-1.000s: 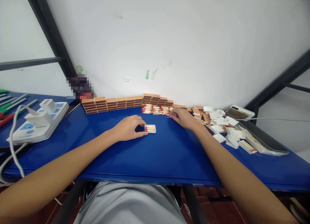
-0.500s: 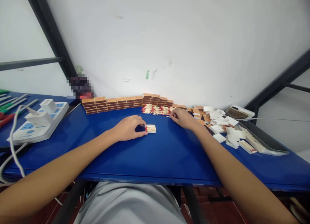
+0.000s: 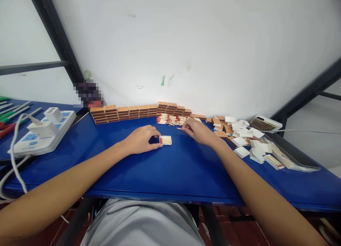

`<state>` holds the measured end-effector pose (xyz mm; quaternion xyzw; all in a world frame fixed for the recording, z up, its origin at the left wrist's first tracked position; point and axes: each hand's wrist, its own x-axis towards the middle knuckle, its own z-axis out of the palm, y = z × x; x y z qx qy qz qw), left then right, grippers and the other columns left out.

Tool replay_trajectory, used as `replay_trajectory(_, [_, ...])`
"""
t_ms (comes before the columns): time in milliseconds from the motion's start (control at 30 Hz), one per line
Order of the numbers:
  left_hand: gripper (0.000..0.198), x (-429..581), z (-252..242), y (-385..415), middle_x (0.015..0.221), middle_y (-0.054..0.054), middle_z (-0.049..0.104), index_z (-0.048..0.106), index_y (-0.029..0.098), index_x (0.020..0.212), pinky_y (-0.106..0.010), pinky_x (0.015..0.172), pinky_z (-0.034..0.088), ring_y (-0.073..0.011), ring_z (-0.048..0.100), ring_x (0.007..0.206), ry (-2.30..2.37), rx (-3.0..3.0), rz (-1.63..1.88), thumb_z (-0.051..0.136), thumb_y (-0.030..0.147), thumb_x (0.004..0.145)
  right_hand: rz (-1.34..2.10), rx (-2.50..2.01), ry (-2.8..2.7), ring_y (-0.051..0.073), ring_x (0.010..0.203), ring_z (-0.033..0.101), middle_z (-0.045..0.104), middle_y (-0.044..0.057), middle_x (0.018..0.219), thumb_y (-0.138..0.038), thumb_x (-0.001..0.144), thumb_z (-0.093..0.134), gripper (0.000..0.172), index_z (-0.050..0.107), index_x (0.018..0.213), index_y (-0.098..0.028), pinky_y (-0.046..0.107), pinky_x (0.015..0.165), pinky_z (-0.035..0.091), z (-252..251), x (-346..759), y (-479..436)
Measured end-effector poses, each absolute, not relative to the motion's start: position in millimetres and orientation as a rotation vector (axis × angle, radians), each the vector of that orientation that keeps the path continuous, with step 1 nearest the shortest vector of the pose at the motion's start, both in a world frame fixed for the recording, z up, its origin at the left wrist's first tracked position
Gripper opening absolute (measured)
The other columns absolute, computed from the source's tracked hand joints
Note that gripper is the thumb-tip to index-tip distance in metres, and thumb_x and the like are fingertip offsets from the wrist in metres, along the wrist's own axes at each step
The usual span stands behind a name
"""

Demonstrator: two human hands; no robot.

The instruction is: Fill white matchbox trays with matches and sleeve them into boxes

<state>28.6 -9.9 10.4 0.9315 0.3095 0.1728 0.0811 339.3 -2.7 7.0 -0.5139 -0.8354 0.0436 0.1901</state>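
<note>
My left hand (image 3: 143, 139) grips the left end of a small white matchbox tray (image 3: 166, 140) between thumb and fingers. Several red-tipped matches lie inside the tray. To its right and a little farther back, my right hand (image 3: 193, 130) pinches a match (image 3: 179, 128) whose red head points left. Just behind that hand, a pile of loose matches (image 3: 170, 119) lies on the blue table (image 3: 160, 175). Stacked brown matchboxes (image 3: 123, 113) form a low row along the wall.
White trays and brown sleeves (image 3: 241, 133) are heaped at the right, beside a black tray (image 3: 295, 152) and a phone-like object (image 3: 266, 123). A white power strip (image 3: 62, 123) with plugs and cables sits at the left, near green-and-red-handled tools (image 3: 10, 114).
My right hand has moved slightly left with the match, whose head now sticks out clear of the pile. My left hand keeps its hold on the tray.
</note>
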Motion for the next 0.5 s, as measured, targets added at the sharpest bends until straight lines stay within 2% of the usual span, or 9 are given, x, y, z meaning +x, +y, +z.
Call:
replay_trajectory(167, [0.030,29.0,9.6,-9.4,0.104,-0.007,0.074,0.074,0.021,0.110,-0.037,0.085,0.049,-0.0259,0.066,0.101,0.929,2.779,0.524,0.069,0.047,0.097,0.212,-1.265,-2.415,0.020,0.085,0.059,0.064,0.007,0.100,-0.024,0.104,0.054,0.011,0.063,0.099,-0.020,0.030,0.076,0.043,13.5,297.5,-28.3])
replay_trajectory(500, [0.030,29.2,8.6,-8.4,0.100,-0.008,0.073,0.075,0.021,0.106,-0.038,0.085,0.050,-0.0263,0.066,0.099,0.894,2.775,0.546,0.069,0.049,0.096,0.156,-1.295,-2.468,0.019,0.083,0.060,0.064,0.007,0.100,-0.022,0.105,0.056,0.008,0.064,0.102,-0.020,0.031,0.074,0.043,10.0,276.5,-37.5])
